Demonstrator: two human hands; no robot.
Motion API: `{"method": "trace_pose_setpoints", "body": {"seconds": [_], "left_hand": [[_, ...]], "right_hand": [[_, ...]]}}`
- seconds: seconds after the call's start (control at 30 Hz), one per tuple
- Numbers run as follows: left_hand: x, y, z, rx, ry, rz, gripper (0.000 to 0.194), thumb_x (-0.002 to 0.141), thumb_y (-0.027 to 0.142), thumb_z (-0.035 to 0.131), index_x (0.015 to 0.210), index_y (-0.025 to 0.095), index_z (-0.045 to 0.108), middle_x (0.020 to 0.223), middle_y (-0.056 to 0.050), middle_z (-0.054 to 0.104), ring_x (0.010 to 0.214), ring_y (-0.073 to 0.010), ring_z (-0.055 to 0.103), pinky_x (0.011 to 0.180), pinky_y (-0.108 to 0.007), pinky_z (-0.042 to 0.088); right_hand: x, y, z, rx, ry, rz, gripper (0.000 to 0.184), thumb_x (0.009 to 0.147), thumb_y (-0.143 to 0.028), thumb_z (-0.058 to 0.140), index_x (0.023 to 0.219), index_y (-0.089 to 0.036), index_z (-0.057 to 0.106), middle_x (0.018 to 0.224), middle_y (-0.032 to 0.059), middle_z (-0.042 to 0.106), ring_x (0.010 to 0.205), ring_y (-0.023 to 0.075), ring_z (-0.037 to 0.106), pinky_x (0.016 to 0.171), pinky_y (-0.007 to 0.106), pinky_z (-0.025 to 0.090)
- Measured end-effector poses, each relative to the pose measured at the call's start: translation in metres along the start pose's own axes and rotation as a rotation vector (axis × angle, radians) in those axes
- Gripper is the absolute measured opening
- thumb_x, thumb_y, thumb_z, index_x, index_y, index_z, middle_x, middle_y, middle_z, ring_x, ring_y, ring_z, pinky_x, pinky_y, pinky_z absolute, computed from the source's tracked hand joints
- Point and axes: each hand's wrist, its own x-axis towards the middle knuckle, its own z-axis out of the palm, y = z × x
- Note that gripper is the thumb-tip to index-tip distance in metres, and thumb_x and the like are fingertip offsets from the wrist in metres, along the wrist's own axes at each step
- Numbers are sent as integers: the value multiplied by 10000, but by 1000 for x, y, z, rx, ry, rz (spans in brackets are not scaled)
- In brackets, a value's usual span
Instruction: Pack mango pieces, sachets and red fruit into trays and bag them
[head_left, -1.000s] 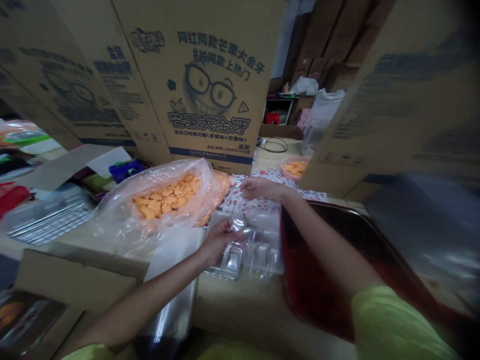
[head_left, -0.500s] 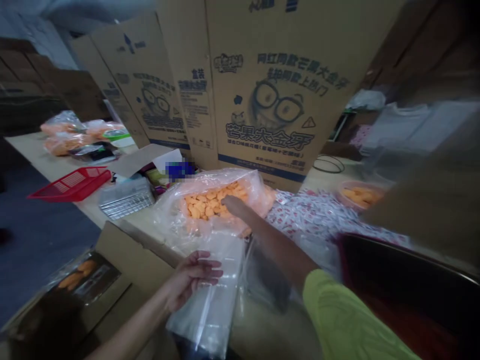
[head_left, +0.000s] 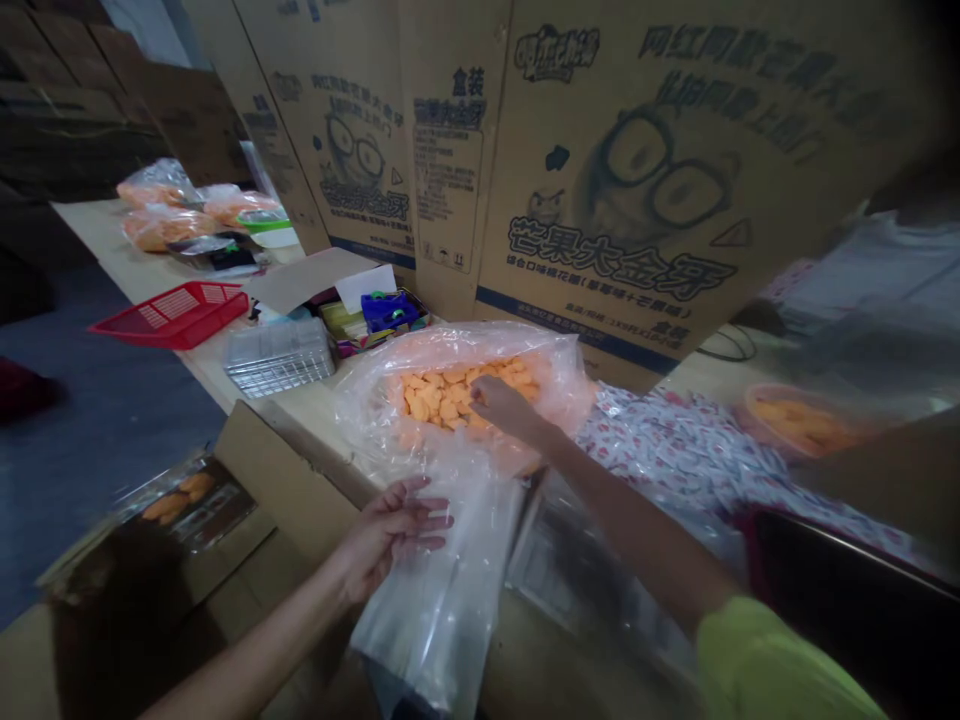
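Over orange pieces [head_left: 431,397] in bag [head_left: 564,375]: right hand [head_left: 496,400], grip hidden.

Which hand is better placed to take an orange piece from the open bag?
Probably the right hand: it is at the orange pieces in the open bag. The left hand is farther away, open, over clear plastic.

Right hand [head_left: 501,402] is at orange pieces [head_left: 431,397] in clear bag [head_left: 564,372]; left hand [head_left: 386,532] spread over plastic sheets [head_left: 442,615], red basket [head_left: 176,318] beyond left hand.
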Motion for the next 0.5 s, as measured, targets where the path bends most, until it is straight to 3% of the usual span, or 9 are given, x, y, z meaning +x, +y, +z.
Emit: {"method": "trace_pose_setpoints", "body": {"seconds": [0.1, 0.23, 0.37, 0.5], "left_hand": [[1, 2, 3, -11, -3, 17, 558, 685, 53, 656, 1187, 130, 427, 1106, -172, 639, 957, -301, 653, 789, -425, 541], [3, -3, 4, -47, -46, 41, 609, 683, 26, 643, 1231, 147, 405, 1052, -148, 657, 947, -292, 655, 806, -430, 533], [4, -9, 3, -78, -68, 45, 642, 670, 0, 641, 1241, 164, 397, 1047, -138, 660, 940, -285, 657, 811, -438, 530], [1, -9, 0, -91, -69, 31, 624, 665, -17, 633, 1226, 150, 415, 1041, -146, 662, 925, -276, 660, 803, -434, 532]], "right_hand": [[-33, -33, -9, 90, 99, -124, 72, 840, -163, 538, 906, -186, 554, 976, 49, 577, 922, 176, 513, 796, 273, 405], [-64, -69, 4, -10, 26, -336, 46, 867, -139, 533, 852, -171, 563, 973, 76, 562, 970, 207, 491, 803, 296, 427], [-67, -79, 25, -87, 34, -392, 81, 887, -147, 525, 821, -152, 574, 904, 84, 541, 917, 214, 481, 807, 320, 436], [-60, -76, 31, -17, 51, -384, 46, 852, -155, 590, 812, -132, 583, 933, 96, 541, 916, 215, 474, 797, 326, 436]]}}
